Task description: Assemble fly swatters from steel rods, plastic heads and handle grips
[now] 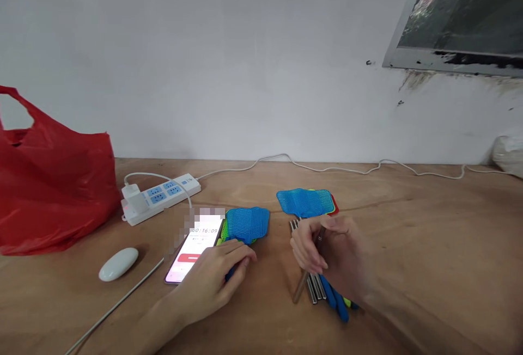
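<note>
A: Report the layout, largest item first.

B: The desk (429, 224) is bare plywood with visible grain and spans the lower half of the frame. At the left edge stands a crumpled red plastic bag (53, 186), glossy and slack. Right of it lies a white power strip (161, 197) with blue sockets; its cable runs along the wall, probably to keep the working area free.

A: And the items being handled?

B: Two groups of fly swatters. The right stack (306, 202), at lower centre, has flat mesh heads in blue, green and red, fanned together, with metal rods and blue handles below. The left swatter (247, 224) lies just beside a lit phone (196, 249).

A: State of each grip?

B: The right hand (327, 257) pinches one thin metal rod (304, 281) between thumb and fingers, tilted off the stack, apparently to separate it. The left hand (216, 279) lies flat, fingers spread loosely over the left swatter's handle, seemingly steadying it.

A: Smallest item?

B: A smooth white oval mouse (118, 263), lower left.
</note>
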A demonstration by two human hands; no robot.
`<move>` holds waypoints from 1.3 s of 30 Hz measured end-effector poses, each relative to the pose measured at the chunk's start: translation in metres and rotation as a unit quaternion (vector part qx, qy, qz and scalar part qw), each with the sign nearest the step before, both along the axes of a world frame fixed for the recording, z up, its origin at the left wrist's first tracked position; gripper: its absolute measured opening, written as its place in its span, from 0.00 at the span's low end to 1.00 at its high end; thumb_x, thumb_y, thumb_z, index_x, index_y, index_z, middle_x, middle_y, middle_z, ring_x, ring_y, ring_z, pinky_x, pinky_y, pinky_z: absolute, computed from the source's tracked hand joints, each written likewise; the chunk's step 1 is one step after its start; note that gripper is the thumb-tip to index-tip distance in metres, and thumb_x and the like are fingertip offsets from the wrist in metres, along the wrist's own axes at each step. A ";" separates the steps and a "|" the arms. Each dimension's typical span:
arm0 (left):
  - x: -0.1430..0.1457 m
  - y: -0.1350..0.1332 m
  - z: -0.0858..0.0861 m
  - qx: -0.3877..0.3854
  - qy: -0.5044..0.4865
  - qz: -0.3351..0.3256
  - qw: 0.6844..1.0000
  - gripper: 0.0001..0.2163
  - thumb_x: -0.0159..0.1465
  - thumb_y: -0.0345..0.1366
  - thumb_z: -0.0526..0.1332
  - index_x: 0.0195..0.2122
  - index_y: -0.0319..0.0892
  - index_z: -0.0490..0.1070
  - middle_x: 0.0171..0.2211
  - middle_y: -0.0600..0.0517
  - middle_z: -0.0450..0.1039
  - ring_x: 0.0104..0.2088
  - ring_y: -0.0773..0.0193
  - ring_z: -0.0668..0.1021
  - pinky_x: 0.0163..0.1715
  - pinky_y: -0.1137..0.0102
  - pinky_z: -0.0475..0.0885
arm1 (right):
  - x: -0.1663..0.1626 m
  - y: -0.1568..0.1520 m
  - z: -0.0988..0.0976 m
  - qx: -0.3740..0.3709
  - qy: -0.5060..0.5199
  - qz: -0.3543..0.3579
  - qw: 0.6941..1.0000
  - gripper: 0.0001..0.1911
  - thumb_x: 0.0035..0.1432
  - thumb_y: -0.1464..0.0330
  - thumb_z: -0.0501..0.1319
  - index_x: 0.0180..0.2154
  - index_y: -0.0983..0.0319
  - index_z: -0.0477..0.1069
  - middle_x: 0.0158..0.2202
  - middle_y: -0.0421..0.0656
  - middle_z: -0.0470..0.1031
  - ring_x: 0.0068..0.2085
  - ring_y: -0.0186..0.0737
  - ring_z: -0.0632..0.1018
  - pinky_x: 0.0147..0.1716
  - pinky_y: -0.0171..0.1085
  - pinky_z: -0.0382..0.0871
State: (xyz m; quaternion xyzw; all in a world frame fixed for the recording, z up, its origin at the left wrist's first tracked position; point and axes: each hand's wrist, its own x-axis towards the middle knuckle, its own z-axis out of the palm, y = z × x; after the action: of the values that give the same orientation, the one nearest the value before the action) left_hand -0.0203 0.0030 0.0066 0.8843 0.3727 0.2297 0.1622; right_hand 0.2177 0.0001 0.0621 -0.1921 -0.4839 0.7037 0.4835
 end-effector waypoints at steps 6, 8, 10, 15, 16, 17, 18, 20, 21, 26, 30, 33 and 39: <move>0.000 0.000 0.001 0.007 0.013 -0.013 1.000 0.11 0.72 0.31 0.48 0.44 0.45 0.70 0.37 0.50 0.75 0.37 0.59 0.76 0.36 0.67 0.67 | -0.009 -0.009 -0.019 0.026 -0.042 0.025 0.998 0.22 0.54 0.55 0.54 0.15 0.59 0.66 0.11 0.35 0.53 0.14 0.32 0.54 0.16 0.35 0.45; -0.001 -0.001 0.001 0.013 0.018 -0.013 1.000 0.12 0.72 0.31 0.47 0.44 0.45 0.70 0.36 0.50 0.75 0.36 0.59 0.76 0.35 0.67 0.67 | -0.012 -0.011 -0.027 0.034 -0.042 0.009 0.998 0.22 0.55 0.54 0.54 0.16 0.59 0.66 0.12 0.35 0.53 0.14 0.32 0.54 0.16 0.35 0.44; -0.001 -0.001 0.001 0.014 0.022 -0.014 1.000 0.11 0.72 0.31 0.47 0.44 0.45 0.70 0.37 0.50 0.75 0.36 0.59 0.76 0.35 0.67 0.66 | -0.012 -0.013 -0.032 0.031 -0.037 0.001 0.999 0.22 0.56 0.54 0.54 0.16 0.59 0.65 0.12 0.35 0.53 0.15 0.32 0.55 0.16 0.35 0.45; -0.004 0.000 0.000 0.007 0.023 -0.011 1.000 0.11 0.72 0.30 0.48 0.44 0.45 0.70 0.38 0.51 0.75 0.37 0.59 0.77 0.36 0.67 0.67 | -0.010 -0.012 -0.033 0.017 -0.022 0.026 0.999 0.21 0.55 0.55 0.55 0.16 0.59 0.65 0.12 0.34 0.51 0.14 0.31 0.53 0.16 0.35 0.45; -0.004 0.001 0.000 0.006 0.023 -0.010 1.000 0.11 0.72 0.30 0.48 0.44 0.45 0.70 0.37 0.51 0.75 0.37 0.59 0.77 0.36 0.67 0.67 | -0.010 -0.012 -0.033 0.015 -0.018 0.027 0.999 0.21 0.55 0.55 0.55 0.16 0.59 0.64 0.12 0.34 0.51 0.14 0.31 0.53 0.16 0.35 0.44; -0.004 0.001 0.000 0.007 0.022 -0.009 1.000 0.11 0.72 0.30 0.48 0.44 0.45 0.70 0.37 0.51 0.75 0.37 0.59 0.77 0.36 0.67 0.67 | -0.010 -0.012 -0.033 0.014 -0.016 0.024 0.999 0.21 0.55 0.55 0.55 0.15 0.59 0.64 0.13 0.34 0.51 0.14 0.31 0.53 0.16 0.35 0.44; -0.004 0.001 0.000 0.009 0.020 -0.010 1.000 0.11 0.72 0.31 0.48 0.44 0.45 0.70 0.37 0.51 0.75 0.37 0.59 0.77 0.36 0.67 0.67 | -0.010 -0.012 -0.033 0.015 -0.017 0.023 0.999 0.21 0.55 0.55 0.55 0.15 0.59 0.64 0.13 0.34 0.50 0.14 0.31 0.53 0.16 0.35 0.44; -0.004 0.000 0.001 0.012 0.016 -0.011 1.000 0.11 0.72 0.30 0.48 0.44 0.45 0.70 0.38 0.51 0.75 0.37 0.59 0.77 0.36 0.67 0.67 | -0.010 -0.012 -0.033 0.018 -0.018 0.021 0.999 0.22 0.55 0.54 0.55 0.15 0.59 0.63 0.13 0.33 0.49 0.14 0.30 0.52 0.15 0.34 0.43; -0.003 0.000 0.000 0.013 0.014 -0.011 1.000 0.11 0.71 0.30 0.49 0.44 0.45 0.70 0.38 0.51 0.75 0.37 0.59 0.77 0.36 0.68 0.68 | -0.009 -0.011 -0.033 0.019 -0.016 0.023 0.999 0.22 0.54 0.54 0.56 0.15 0.59 0.63 0.12 0.33 0.48 0.14 0.30 0.52 0.15 0.34 0.43; -0.002 0.001 -0.003 0.020 0.016 -0.011 1.000 0.12 0.71 0.30 0.48 0.44 0.45 0.71 0.38 0.50 0.76 0.37 0.59 0.78 0.36 0.68 0.68 | -0.005 -0.005 -0.032 -0.003 0.012 0.052 0.999 0.24 0.55 0.52 0.56 0.15 0.59 0.60 0.13 0.31 0.46 0.16 0.29 0.50 0.15 0.32 0.45; -0.004 0.003 -0.005 0.022 0.032 -0.011 0.999 0.11 0.71 0.30 0.48 0.44 0.45 0.71 0.37 0.50 0.76 0.37 0.59 0.77 0.35 0.67 0.68 | -0.004 -0.004 -0.036 -0.014 0.017 0.054 0.998 0.26 0.59 0.51 0.56 0.17 0.59 0.60 0.15 0.32 0.48 0.17 0.30 0.51 0.17 0.32 0.49; -0.005 0.004 -0.005 0.028 0.037 -0.006 0.999 0.11 0.71 0.30 0.48 0.44 0.44 0.71 0.37 0.50 0.76 0.37 0.58 0.77 0.36 0.67 0.69 | -0.003 -0.007 -0.045 -0.019 -0.017 0.017 1.000 0.27 0.61 0.45 0.55 0.23 0.59 0.64 0.18 0.33 0.52 0.19 0.31 0.55 0.20 0.33 0.55; -0.003 0.005 -0.005 0.043 0.037 -0.003 0.998 0.11 0.71 0.30 0.48 0.43 0.44 0.71 0.36 0.50 0.76 0.36 0.59 0.77 0.35 0.67 0.69 | 0.010 -0.005 -0.050 0.159 -0.290 -0.154 0.931 0.20 0.71 0.53 0.50 0.37 0.60 0.71 0.33 0.43 0.73 0.36 0.40 0.73 0.38 0.38 0.65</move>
State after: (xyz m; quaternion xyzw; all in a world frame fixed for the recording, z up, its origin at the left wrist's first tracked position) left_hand -0.0238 0.0081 0.0019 0.8994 0.3659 0.2123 0.1103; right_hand 0.2278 -0.0052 0.0125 -0.3807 -0.6731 0.4479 0.4487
